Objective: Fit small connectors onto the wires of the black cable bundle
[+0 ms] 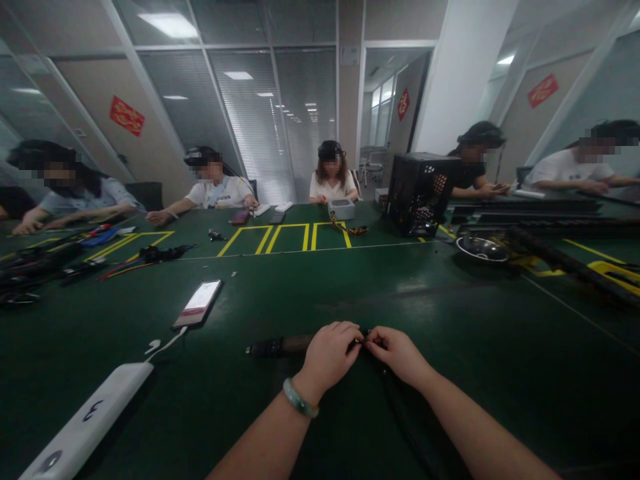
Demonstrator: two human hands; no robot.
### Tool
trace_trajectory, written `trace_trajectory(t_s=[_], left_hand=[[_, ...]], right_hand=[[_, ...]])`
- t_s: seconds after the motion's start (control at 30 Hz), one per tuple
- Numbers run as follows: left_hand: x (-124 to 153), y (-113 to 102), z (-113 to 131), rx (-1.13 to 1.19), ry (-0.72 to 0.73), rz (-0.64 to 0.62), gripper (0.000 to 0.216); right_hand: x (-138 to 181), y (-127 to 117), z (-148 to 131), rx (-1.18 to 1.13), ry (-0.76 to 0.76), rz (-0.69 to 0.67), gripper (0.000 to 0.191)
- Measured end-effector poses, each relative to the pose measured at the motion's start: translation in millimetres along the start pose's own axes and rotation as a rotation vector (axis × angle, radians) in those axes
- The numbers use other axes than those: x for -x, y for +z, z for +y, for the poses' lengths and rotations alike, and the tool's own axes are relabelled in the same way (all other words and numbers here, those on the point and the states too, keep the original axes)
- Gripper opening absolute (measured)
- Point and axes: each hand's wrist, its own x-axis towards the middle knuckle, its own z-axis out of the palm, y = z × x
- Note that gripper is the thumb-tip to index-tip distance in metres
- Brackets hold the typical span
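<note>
1. Left hand [327,357] and right hand [397,355] grip narrowly, both pinching a small yellow-tipped connector [361,341].
2. The connector joins a black sleeved cable [280,345], lying lower centre on the green workbench [450,300].

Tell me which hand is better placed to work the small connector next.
Probably the right hand: its fingertips reach the connector from the open side, while the left hand sits against the black sleeved cable.
</note>
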Motion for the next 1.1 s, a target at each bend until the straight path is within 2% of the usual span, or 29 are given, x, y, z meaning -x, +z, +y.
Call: trace_trajectory(t_s=[0.1,0.4,0.6,0.8,1.1], left_hand=[[0.3,1.0,-0.2,-0.008,-0.021,0.011,0.022],[-0.3,-0.2,0.2,-0.041,0.004,0.003,0.014],[0.1,0.9,0.3,-0.035,-0.011,0.025,0.020],[0.0,2.6,-0.5,-0.048,-0.012,0.016,0.011],[1.3,1.4,-0.5,-0.050,-0.004,0.009,0.017]], right_hand=[[-0.5,0.8,1.4,0.003,-0.008,-0.002,0.012],[-2.4,1.0,0.2,0.028,-0.019,-0.002,0.013],[-2.3,0.7,-1.8,0.026,-0.010,-0.006,0.012],[-0.6,-2.4,-3.3,0.026,-0.005,-0.017,0.011],[-0.9,-0.6,-1.4,0.018,-0.007,-0.011,0.011]])
